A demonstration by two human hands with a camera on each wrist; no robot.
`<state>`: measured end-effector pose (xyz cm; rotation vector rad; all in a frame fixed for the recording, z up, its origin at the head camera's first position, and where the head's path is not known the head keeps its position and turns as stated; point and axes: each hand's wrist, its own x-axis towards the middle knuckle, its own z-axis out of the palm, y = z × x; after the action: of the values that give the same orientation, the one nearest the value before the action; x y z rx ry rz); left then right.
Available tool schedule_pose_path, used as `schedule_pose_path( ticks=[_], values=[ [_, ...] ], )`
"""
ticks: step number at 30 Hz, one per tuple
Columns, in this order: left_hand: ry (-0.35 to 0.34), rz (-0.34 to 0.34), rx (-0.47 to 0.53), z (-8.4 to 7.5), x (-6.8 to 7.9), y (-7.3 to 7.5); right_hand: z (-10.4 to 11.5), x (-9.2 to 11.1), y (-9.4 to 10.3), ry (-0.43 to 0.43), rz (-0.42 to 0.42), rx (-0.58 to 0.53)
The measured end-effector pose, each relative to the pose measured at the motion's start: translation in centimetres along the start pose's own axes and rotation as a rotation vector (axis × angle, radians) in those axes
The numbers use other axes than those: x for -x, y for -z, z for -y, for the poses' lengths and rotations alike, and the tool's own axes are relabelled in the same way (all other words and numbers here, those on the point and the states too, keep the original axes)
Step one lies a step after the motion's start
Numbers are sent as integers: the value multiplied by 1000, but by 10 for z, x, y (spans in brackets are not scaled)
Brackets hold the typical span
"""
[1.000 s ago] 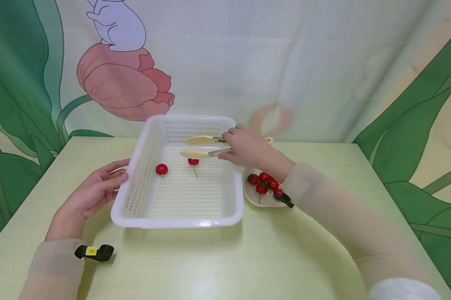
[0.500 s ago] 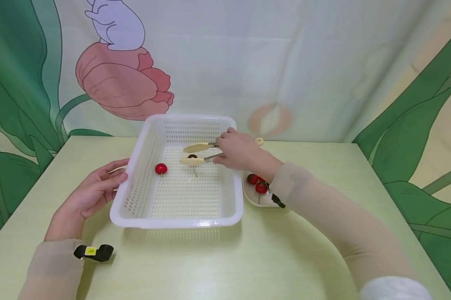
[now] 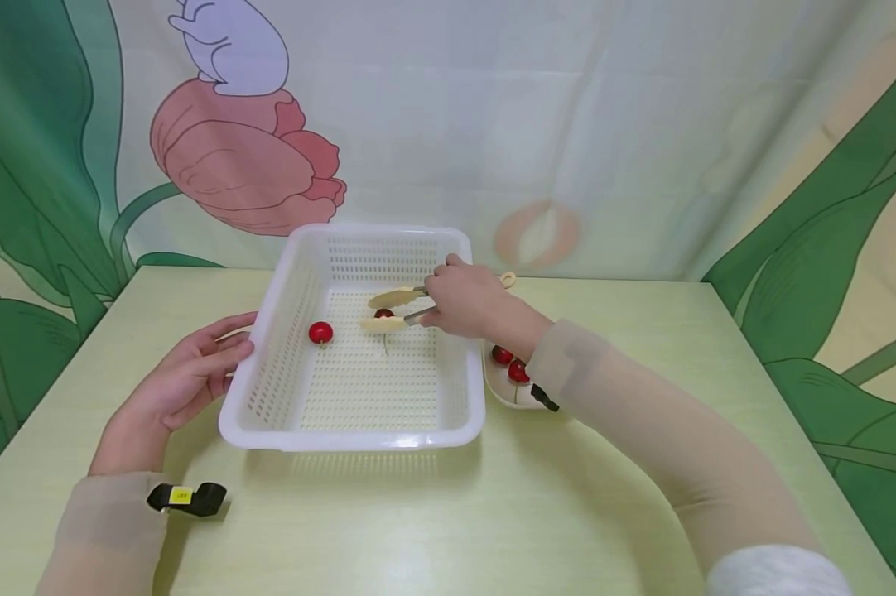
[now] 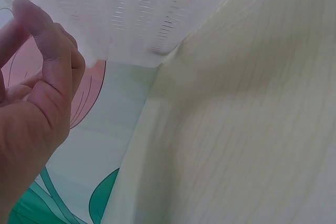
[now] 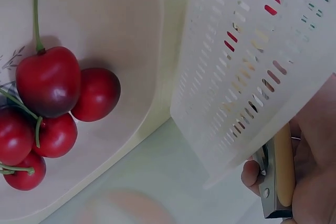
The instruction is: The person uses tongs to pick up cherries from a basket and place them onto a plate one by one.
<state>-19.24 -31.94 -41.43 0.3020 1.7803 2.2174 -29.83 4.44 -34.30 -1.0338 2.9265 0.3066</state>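
Note:
In the head view my right hand (image 3: 469, 300) grips tongs with cream tips (image 3: 396, 298) over the right rim of a white slotted plastic basket (image 3: 373, 389). The tips stand on either side of a cherry (image 3: 384, 314) on the basket floor, and the near tip partly covers it. Another cherry (image 3: 320, 332) lies to its left. My left hand (image 3: 198, 364) touches the basket's left side from outside, its fingers loosely extended. In the right wrist view, the tongs' metal and cream handle (image 5: 283, 169) shows in my right hand beside the basket wall.
Right of the basket stands a small pale dish (image 5: 126, 24) with several stemmed cherries (image 5: 50, 82), partly behind my right sleeve (image 3: 612, 397) in the head view. A printed curtain (image 3: 642, 141) hangs behind the pale green table (image 3: 418, 530).
My right hand has moved left and slightly down with the tongs, bringing their tips around the cherry. Its sleeve now hides more of the dish. My left hand has stayed at the basket.

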Motion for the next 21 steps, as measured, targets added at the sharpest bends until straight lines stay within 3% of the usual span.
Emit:
schedule_pose_path(
  ticks=[15, 21],
  values=[
    [7, -8, -9, -3, 0, -2, 3, 0, -2, 26, 3, 33],
    [8, -6, -6, -2, 0, -1, 3, 4, -2, 52, -47, 48]
  ],
)
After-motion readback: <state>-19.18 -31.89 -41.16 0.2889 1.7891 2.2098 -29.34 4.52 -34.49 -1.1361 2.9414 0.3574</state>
